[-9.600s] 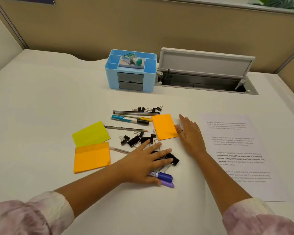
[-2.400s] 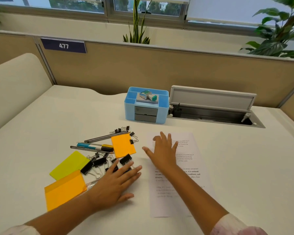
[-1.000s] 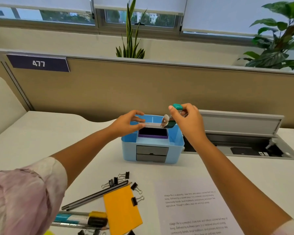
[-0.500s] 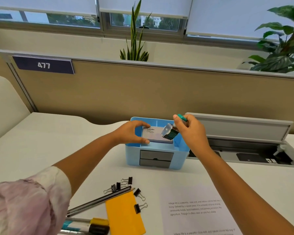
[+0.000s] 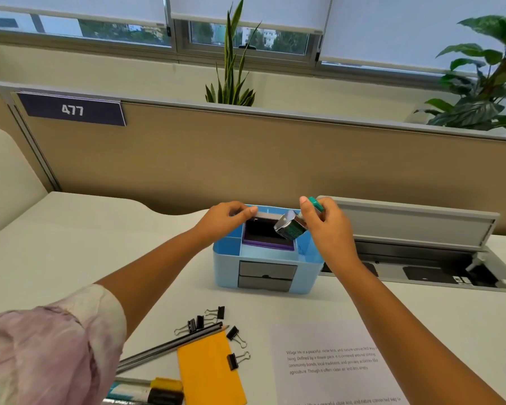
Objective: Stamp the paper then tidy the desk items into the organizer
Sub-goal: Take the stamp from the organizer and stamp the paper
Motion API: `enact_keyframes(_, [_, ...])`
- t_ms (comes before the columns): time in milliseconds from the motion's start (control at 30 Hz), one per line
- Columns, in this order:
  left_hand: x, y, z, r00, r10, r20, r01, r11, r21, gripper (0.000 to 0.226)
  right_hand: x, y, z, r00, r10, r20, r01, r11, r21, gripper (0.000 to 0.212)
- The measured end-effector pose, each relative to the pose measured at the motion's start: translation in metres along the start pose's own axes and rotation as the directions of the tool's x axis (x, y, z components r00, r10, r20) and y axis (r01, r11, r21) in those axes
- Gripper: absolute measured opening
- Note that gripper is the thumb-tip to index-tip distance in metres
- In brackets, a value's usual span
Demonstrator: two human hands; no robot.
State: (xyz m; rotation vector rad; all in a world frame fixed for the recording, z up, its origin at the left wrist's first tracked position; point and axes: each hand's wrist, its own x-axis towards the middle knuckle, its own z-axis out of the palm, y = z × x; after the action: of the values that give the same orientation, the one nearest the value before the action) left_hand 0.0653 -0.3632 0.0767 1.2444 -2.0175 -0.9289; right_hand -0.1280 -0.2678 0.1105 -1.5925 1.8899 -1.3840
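Observation:
The light blue organizer (image 5: pixel 225 266) stands at mid-desk with two grey drawers in front. An ink pad (image 5: pixel 263 235) with a dark surface and purple rim lies open in its top compartment. My left hand (image 5: pixel 224 220) pinches the pad's grey lid (image 5: pixel 270 215), raised at the back. Just above the pad's right side, my right hand (image 5: pixel 323 226) grips the stamp (image 5: pixel 289 228) by its teal handle, face tilted down toward the pad. The printed paper (image 5: pixel 333 366) lies in front, at lower right.
Loose items lie at lower left: black binder clips (image 5: pixel 234 334), pencils (image 5: pixel 170 346), an orange sticky pad (image 5: pixel 208 372) and markers (image 5: pixel 149 391). An open grey cable hatch (image 5: pixel 406 226) sits right of the organizer. A beige partition (image 5: pixel 246 159) stands behind the desk.
Half a second ago the pad's lid was down under my left hand; now it is lifted and the dark ink surface shows. The stamp has stayed just above the pad.

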Motion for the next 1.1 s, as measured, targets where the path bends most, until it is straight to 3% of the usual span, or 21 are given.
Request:
enact_keyframes(100, [0.005,0.006,0.009,0.987,-0.039,-0.153,0.043,0.999,0.024,0.053,-0.001,-0.002,0.004,0.999,-0.049,0.021,0.050,0.998,-0.044,0.032])
enact_keyframes(267, [0.011,0.010,0.020,0.946,-0.088,-0.312,0.084,0.996,-0.025,0.059,0.004,-0.008,0.016,0.989,-0.098,0.107,0.120,0.967,-0.223,0.032])
enact_keyframes(500, [0.012,0.007,0.021,0.965,-0.026,-0.262,0.037,0.999,0.036,0.044,0.014,-0.016,0.031,0.982,-0.131,0.136,0.175,0.905,-0.387,0.025])
enact_keyframes(767, [0.011,0.005,0.022,0.964,-0.007,-0.266,0.029,0.996,0.078,0.035,0.019,-0.017,0.036,0.992,-0.040,0.117,0.084,0.913,-0.398,0.024])
enact_keyframes(1100, [0.008,0.007,0.022,0.965,-0.021,-0.261,0.032,0.999,0.038,0.035,0.023,-0.017,0.041,0.986,-0.041,0.161,0.110,0.889,-0.445,0.024])
